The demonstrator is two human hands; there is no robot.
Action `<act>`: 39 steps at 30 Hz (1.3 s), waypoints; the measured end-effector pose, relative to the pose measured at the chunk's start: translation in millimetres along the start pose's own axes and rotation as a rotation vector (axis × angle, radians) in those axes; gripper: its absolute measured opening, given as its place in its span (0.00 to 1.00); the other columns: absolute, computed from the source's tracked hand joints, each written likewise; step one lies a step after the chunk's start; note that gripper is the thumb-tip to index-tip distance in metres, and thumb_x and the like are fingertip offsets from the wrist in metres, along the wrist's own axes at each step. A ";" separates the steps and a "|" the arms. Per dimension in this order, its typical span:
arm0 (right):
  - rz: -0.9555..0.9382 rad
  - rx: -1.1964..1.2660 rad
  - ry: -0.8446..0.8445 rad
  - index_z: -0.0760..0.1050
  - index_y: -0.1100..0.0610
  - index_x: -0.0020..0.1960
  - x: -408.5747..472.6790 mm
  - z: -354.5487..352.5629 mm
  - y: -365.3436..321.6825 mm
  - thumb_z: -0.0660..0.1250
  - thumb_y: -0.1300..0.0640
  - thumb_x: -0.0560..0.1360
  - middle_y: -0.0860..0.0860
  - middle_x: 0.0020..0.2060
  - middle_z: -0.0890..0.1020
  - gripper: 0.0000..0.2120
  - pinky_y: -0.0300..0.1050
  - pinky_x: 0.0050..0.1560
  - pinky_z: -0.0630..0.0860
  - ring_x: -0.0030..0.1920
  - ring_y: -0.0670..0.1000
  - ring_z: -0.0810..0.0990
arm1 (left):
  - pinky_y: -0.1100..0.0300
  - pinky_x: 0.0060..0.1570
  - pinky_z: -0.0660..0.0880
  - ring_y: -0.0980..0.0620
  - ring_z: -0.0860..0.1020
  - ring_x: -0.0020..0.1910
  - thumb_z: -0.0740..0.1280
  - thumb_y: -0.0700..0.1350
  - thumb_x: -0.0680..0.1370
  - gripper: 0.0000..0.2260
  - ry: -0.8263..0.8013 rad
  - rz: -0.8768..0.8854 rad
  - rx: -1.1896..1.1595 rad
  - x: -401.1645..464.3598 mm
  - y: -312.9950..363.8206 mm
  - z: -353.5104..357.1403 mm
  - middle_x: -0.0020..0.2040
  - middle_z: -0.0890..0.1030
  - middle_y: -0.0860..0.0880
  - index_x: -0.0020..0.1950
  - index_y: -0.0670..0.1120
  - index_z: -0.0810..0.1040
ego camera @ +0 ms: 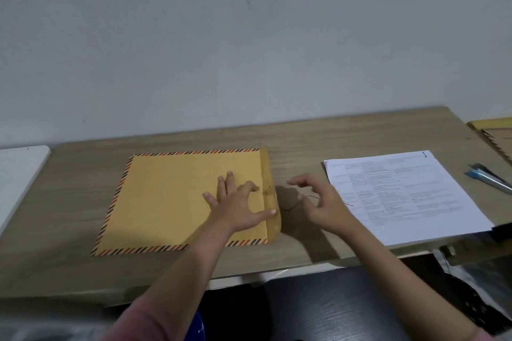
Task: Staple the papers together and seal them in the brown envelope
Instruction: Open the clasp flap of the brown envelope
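A brown envelope (177,199) with a red-and-black striped border lies flat on the wooden desk (69,230), its flap (270,194) folded along the right end. My left hand (238,202) rests flat on the envelope beside the flap, fingers spread, thumb touching the flap edge. My right hand (318,199) hovers just right of the flap with fingers curled apart, and a thin dark string (293,203) runs on the desk beneath it. A stack of printed white papers (410,194) lies to the right, with a staple at its far right corner.
A blue and grey stapler (489,177) sits at the desk's right edge. More brown envelopes (498,135) lie on a surface at far right. A white board (19,174) lies at far left. A wall stands behind the desk.
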State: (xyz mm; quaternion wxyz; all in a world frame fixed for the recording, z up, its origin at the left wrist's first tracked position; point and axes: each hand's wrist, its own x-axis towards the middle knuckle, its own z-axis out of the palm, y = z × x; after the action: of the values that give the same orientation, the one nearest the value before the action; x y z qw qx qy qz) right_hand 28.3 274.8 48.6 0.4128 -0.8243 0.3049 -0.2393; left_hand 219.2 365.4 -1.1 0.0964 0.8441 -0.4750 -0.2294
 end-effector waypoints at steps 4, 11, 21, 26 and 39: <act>-0.019 -0.130 -0.260 0.75 0.53 0.58 7.1 28.3 3.2 0.57 0.58 0.69 0.50 0.50 0.80 0.19 0.41 0.55 0.73 0.52 0.47 0.75 | 0.30 0.67 0.39 0.40 0.35 0.75 0.69 0.69 0.63 0.31 0.017 -0.039 -0.019 -3.7 3.3 6.1 0.78 0.38 0.44 0.61 0.64 0.62; -0.046 -0.295 -0.226 0.77 0.50 0.57 2.2 29.9 35.0 0.56 0.64 0.70 0.45 0.51 0.82 0.20 0.47 0.51 0.71 0.49 0.53 0.72 | 0.32 0.68 0.40 0.44 0.41 0.76 0.70 0.59 0.67 0.23 0.110 -0.068 -0.185 -18.8 10.9 11.2 0.78 0.48 0.47 0.59 0.62 0.67; -0.063 -0.288 -0.266 0.76 0.53 0.58 -3.6 6.3 51.1 0.59 0.64 0.72 0.49 0.51 0.82 0.17 0.42 0.49 0.70 0.53 0.52 0.72 | 0.30 0.67 0.39 0.43 0.42 0.77 0.62 0.44 0.77 0.16 0.081 0.002 -0.264 -37.3 38.6 19.4 0.78 0.51 0.46 0.58 0.65 0.75; -0.074 -0.284 -0.287 0.76 0.53 0.58 -7.6 -1.8 55.5 0.58 0.66 0.71 0.51 0.50 0.83 0.19 0.43 0.49 0.68 0.52 0.54 0.72 | 0.34 0.69 0.52 0.44 0.52 0.76 0.62 0.46 0.75 0.16 0.071 -0.057 -0.133 -28.6 54.7 17.5 0.77 0.57 0.46 0.62 0.60 0.75; -0.113 -0.164 -0.307 0.76 0.55 0.59 -8.8 -9.4 69.4 0.57 0.67 0.70 0.52 0.51 0.82 0.21 0.45 0.56 0.72 0.55 0.54 0.72 | 0.59 0.60 0.73 0.48 0.74 0.57 0.65 0.34 0.73 0.18 0.202 -0.064 -0.089 -20.9 84.3 -7.6 0.57 0.68 0.48 0.60 0.50 0.79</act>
State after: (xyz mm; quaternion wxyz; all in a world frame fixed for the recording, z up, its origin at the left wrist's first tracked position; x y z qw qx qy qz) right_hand -5.2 243.0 -4.9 0.3717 -0.8978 0.2102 -0.1079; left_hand 149.7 338.0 43.9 0.1737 0.8725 -0.4252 -0.1667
